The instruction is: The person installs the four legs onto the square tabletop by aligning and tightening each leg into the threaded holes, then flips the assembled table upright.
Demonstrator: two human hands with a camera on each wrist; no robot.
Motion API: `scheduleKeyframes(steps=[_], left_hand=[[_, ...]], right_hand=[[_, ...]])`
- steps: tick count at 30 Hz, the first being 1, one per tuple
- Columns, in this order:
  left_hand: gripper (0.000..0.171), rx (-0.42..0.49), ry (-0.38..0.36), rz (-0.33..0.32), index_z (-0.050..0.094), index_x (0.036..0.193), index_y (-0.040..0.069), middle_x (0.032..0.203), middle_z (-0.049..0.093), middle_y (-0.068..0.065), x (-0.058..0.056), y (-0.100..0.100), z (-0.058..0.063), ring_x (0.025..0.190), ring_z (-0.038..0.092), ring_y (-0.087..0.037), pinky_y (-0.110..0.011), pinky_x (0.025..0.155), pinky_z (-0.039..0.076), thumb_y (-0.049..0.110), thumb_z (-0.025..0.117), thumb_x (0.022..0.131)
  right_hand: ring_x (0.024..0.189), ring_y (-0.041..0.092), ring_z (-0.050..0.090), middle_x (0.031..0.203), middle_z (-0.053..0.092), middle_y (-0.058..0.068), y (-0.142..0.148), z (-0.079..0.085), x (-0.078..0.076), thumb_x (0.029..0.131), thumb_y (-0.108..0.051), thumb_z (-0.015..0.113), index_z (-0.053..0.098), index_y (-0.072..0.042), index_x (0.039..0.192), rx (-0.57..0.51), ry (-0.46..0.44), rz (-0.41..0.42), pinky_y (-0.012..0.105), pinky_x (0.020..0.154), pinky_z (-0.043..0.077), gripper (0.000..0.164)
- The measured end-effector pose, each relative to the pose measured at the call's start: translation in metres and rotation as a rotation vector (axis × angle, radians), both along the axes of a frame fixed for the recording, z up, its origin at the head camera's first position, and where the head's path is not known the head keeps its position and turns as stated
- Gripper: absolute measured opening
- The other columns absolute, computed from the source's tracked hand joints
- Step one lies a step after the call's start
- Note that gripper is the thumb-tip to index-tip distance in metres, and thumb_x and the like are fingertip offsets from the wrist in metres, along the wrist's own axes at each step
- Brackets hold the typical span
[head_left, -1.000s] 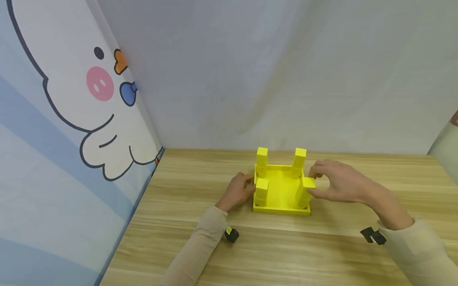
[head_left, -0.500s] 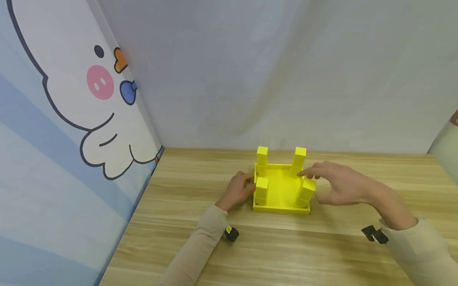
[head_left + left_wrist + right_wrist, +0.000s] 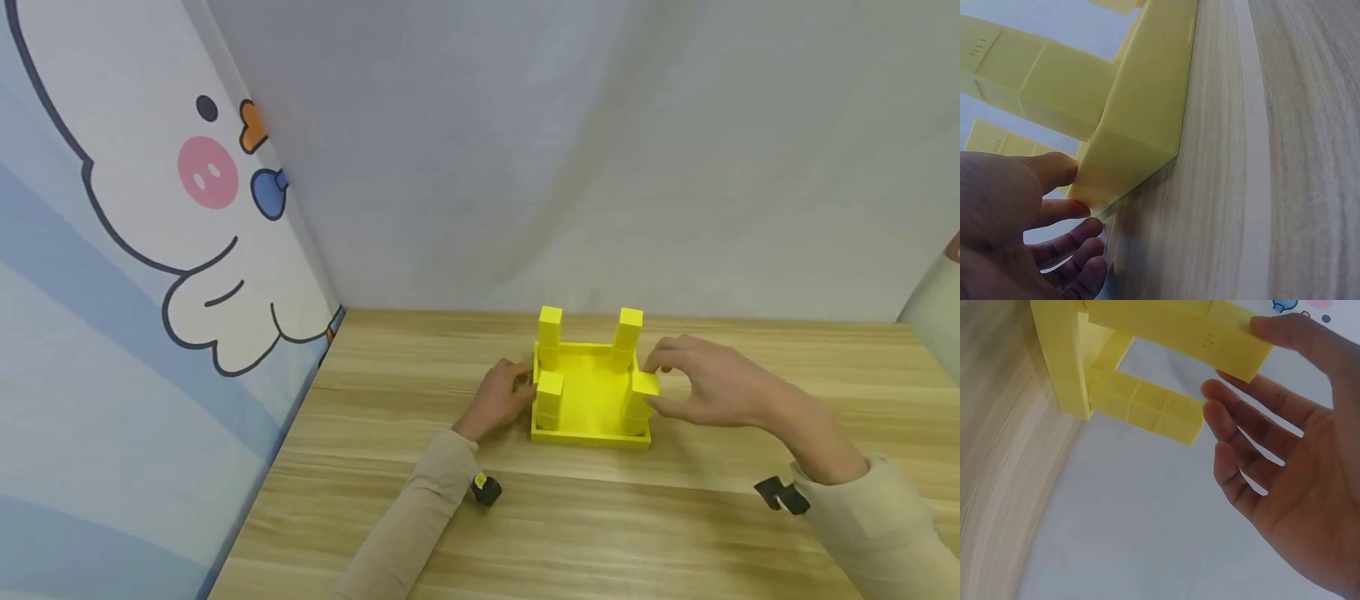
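A shallow yellow tray (image 3: 588,439) lies on the wooden table with a yellow block stack standing in each corner. My right hand (image 3: 712,383) has thumb and forefinger on opposite sides of the near-right stack (image 3: 637,404), pinching its top block. In the right wrist view, a number is stamped on that top block (image 3: 1210,344); the other fingers are loosely bent. Beyond it is the far-right stack (image 3: 1147,406). At the tray's left wall, my left hand (image 3: 498,400) touches with thumb and forefinger. The left wrist view shows its remaining fingers (image 3: 1085,250) relaxed below, beside the near-left stack (image 3: 1035,75).
Behind the table (image 3: 420,350) hangs a grey-white cloth (image 3: 480,167). A curtain with a cartoon print (image 3: 135,250) runs along the left edge. Part of another person (image 3: 937,308) shows at the far right.
Half a second ago my right forefinger reached left toward the far-right stack and the near-right stack leaned right. Now that stack stands straighter between thumb and forefinger. My left hand stays put.
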State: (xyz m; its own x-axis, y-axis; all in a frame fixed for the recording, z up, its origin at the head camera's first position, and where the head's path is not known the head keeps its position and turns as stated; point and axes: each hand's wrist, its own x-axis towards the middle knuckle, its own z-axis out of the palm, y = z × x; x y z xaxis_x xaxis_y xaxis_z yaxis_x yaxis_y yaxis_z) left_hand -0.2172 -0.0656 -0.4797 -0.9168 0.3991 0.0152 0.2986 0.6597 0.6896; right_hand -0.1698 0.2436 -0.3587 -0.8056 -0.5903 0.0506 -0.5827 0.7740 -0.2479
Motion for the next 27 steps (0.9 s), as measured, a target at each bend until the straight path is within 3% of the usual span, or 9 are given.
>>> scheduleKeyframes(steps=[4,8,15,20,27], left_hand=[[0.040,-0.007,0.006,0.003,0.062,0.137,0.001,0.109,0.064,-0.019,-0.0020,0.0013,-0.0017,0.085,0.048,-0.019,-0.028,0.076,0.041,0.015,0.061,0.100],[0.041,-0.001,0.006,0.006,0.061,0.138,0.000,0.110,0.064,-0.019,-0.0041,0.0022,-0.0040,0.085,0.049,-0.019,-0.029,0.075,0.042,0.015,0.062,0.099],[0.039,-0.006,0.007,0.019,0.063,0.136,0.001,0.108,0.064,-0.019,-0.0076,0.0041,-0.0064,0.085,0.049,-0.019,-0.029,0.076,0.042,0.015,0.062,0.099],[0.039,-0.016,0.001,0.025,0.063,0.136,0.001,0.109,0.064,-0.019,-0.0085,0.0052,-0.0077,0.084,0.048,-0.018,-0.029,0.076,0.042,0.016,0.062,0.100],[0.040,-0.012,-0.004,0.029,0.062,0.137,0.002,0.107,0.063,-0.018,-0.0078,0.0046,-0.0059,0.084,0.046,-0.018,-0.028,0.075,0.039,0.017,0.062,0.100]], right_hand=[[0.093,0.013,0.063,0.104,0.068,-0.006,-0.0001,-0.0015,-0.0026,0.085,-0.035,0.080,0.071,-0.019,0.105,0.018,0.015,-0.033,0.039,0.080,0.054,0.027],[0.098,0.016,0.066,0.110,0.070,-0.005,0.0014,0.0000,-0.0033,0.086,-0.040,0.079,0.071,-0.019,0.114,0.022,-0.013,-0.040,0.042,0.082,0.055,0.036],[0.108,0.018,0.065,0.122,0.068,-0.004,0.0058,0.0026,-0.0056,0.086,-0.021,0.069,0.062,-0.022,0.136,0.012,-0.073,0.011,0.045,0.084,0.054,0.051],[0.108,0.018,0.065,0.120,0.068,-0.005,0.0054,0.0019,-0.0065,0.087,-0.014,0.065,0.065,-0.019,0.132,0.000,-0.054,0.032,0.044,0.085,0.054,0.046],[0.102,0.018,0.066,0.117,0.069,-0.004,0.0010,0.0057,-0.0030,0.088,-0.021,0.073,0.070,-0.018,0.119,0.001,-0.014,-0.004,0.042,0.083,0.055,0.032]])
